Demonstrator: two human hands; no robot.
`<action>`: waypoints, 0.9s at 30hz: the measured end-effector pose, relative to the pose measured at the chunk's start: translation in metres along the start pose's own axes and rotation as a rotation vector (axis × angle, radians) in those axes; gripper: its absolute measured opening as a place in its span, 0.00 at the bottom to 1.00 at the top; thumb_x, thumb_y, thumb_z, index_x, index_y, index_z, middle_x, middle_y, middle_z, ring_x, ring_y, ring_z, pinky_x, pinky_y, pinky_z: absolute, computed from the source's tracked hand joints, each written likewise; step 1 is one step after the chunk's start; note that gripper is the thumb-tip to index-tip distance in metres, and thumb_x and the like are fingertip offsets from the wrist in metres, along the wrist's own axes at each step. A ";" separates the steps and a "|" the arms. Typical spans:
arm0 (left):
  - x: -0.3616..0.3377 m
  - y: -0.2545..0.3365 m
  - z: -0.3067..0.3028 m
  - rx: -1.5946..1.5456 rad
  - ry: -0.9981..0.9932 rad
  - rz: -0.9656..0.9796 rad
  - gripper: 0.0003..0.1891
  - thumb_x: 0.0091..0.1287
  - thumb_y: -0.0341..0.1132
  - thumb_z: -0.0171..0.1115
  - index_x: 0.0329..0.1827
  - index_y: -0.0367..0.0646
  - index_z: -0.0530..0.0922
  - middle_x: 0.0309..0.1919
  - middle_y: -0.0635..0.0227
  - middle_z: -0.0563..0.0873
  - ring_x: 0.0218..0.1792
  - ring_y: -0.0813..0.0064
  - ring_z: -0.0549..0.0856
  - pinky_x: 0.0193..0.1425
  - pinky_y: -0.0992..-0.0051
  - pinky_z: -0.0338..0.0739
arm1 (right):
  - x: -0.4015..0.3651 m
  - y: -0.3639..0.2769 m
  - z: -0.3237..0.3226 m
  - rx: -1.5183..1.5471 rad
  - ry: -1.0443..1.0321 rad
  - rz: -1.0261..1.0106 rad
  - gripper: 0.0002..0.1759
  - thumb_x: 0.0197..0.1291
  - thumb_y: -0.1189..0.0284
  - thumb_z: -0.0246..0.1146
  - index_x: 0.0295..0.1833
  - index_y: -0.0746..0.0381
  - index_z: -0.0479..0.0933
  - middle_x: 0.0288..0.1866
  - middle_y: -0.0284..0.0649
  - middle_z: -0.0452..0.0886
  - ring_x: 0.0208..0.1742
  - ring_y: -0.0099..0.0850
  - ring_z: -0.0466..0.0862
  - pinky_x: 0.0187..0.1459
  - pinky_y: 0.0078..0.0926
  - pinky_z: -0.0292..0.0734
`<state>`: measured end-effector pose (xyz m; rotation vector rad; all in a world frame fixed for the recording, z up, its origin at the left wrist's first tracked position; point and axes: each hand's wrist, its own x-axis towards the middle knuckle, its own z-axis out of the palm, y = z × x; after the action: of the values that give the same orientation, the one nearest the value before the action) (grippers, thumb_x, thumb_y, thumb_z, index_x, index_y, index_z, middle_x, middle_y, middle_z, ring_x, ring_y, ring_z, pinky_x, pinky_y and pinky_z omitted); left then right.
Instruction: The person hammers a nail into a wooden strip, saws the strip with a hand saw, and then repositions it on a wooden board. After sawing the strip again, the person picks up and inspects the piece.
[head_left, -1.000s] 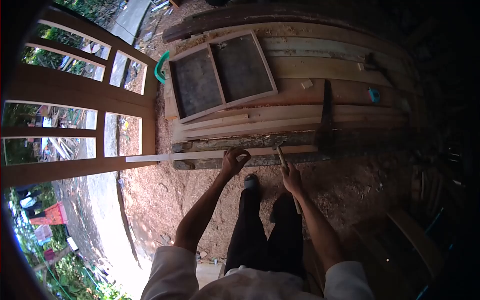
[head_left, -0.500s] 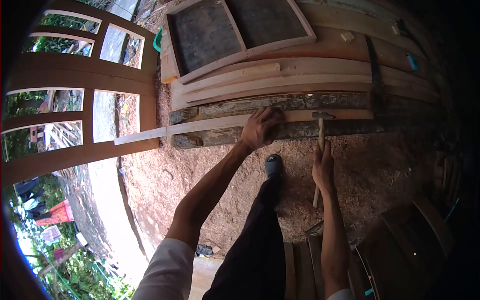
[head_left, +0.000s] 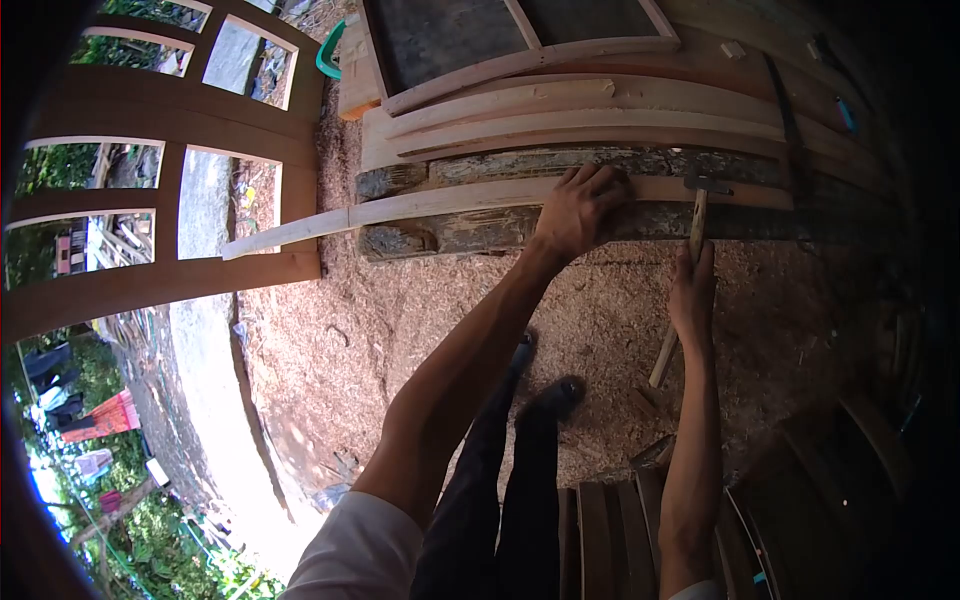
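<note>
A long, narrow wooden strip (head_left: 440,200) lies along a weathered timber bench (head_left: 480,232), its left end sticking out past the bench. My left hand (head_left: 580,215) presses over the strip near its middle, fingers curled around the edge. In my right hand (head_left: 692,295) is a hammer (head_left: 699,215), gripped partway along its wooden handle. The hammer's metal head overlaps the strip toward its right end, and the handle's lower end pokes out below my fist.
Behind the bench lie planks (head_left: 560,131) and a divided wooden frame (head_left: 530,56) over a dark panel. A large panelled wooden frame (head_left: 230,180) stands at left, behind the strip's end. Wood shavings (head_left: 440,320) cover the ground; stacked boards (head_left: 600,530) are near my legs.
The view has shifted, so the bench, both hands and the hammer appear higher and farther right. Both of my feet now show instead of one. Each hand keeps its hold.
</note>
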<state>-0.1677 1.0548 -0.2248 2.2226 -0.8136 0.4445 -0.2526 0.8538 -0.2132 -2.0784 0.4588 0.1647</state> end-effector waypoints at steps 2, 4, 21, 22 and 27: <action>-0.003 -0.003 -0.002 -0.032 0.018 0.015 0.13 0.53 0.36 0.68 0.42 0.47 0.84 0.47 0.67 0.82 0.46 0.64 0.80 0.52 0.66 0.77 | -0.004 0.000 0.000 0.015 0.023 -0.059 0.19 0.75 0.60 0.45 0.57 0.64 0.65 0.27 0.42 0.72 0.23 0.29 0.73 0.27 0.39 0.65; -0.002 -0.006 -0.002 -0.114 0.072 0.004 0.13 0.52 0.35 0.68 0.41 0.45 0.84 0.42 0.67 0.84 0.42 0.62 0.82 0.47 0.66 0.79 | -0.014 -0.005 0.005 -0.048 0.079 -0.072 0.18 0.75 0.60 0.46 0.55 0.65 0.66 0.26 0.41 0.71 0.22 0.29 0.72 0.26 0.38 0.65; -0.005 -0.008 0.012 -0.104 0.050 -0.192 0.19 0.55 0.36 0.68 0.48 0.41 0.73 0.38 0.56 0.82 0.42 0.52 0.82 0.47 0.60 0.78 | -0.054 -0.068 0.010 -0.150 -0.075 -0.071 0.09 0.72 0.67 0.50 0.48 0.63 0.66 0.23 0.51 0.76 0.24 0.50 0.81 0.23 0.44 0.68; -0.005 -0.006 0.011 -0.105 0.053 -0.192 0.19 0.55 0.36 0.68 0.48 0.41 0.73 0.38 0.56 0.82 0.42 0.52 0.82 0.47 0.60 0.78 | -0.052 -0.061 0.014 -0.213 -0.074 -0.100 0.10 0.72 0.68 0.50 0.48 0.63 0.66 0.22 0.51 0.76 0.24 0.50 0.81 0.23 0.44 0.68; -0.003 -0.002 0.008 -0.161 0.055 -0.252 0.18 0.57 0.36 0.67 0.47 0.39 0.73 0.37 0.54 0.81 0.41 0.51 0.82 0.46 0.61 0.79 | -0.050 -0.062 0.015 -0.210 -0.105 -0.082 0.11 0.73 0.67 0.49 0.48 0.66 0.64 0.22 0.55 0.76 0.24 0.52 0.81 0.21 0.46 0.70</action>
<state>-0.1681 1.0515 -0.2330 2.1169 -0.5127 0.3056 -0.2742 0.9077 -0.1567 -2.2774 0.3019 0.2818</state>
